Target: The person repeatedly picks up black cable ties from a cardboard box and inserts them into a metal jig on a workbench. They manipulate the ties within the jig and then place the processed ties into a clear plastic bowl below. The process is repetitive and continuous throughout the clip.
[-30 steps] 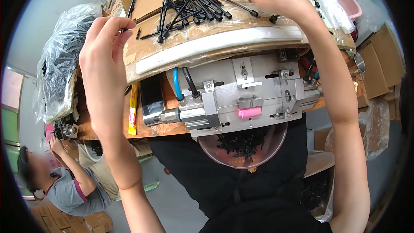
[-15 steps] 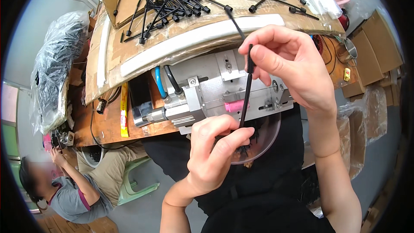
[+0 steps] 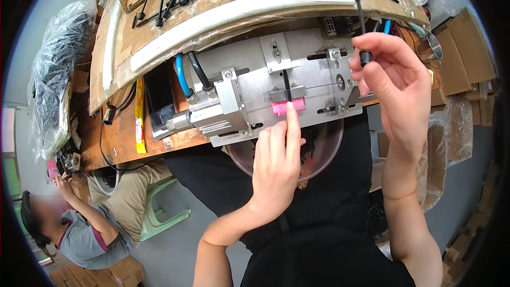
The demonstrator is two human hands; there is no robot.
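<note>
Our left hand [image 3: 277, 167] sets its index finger at a slim black rod [image 3: 287, 84], over the pink ridged block [image 3: 278, 109]; any grip we cannot tell. Right of the block, our right hand [image 3: 399, 95] pinches a thick-headed black rod [image 3: 360, 16].

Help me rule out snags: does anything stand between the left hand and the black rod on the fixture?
Nothing visible does: the left hand is at the near end of the black rod, by the pink piece. The right hand holds another rod to the side.
</note>
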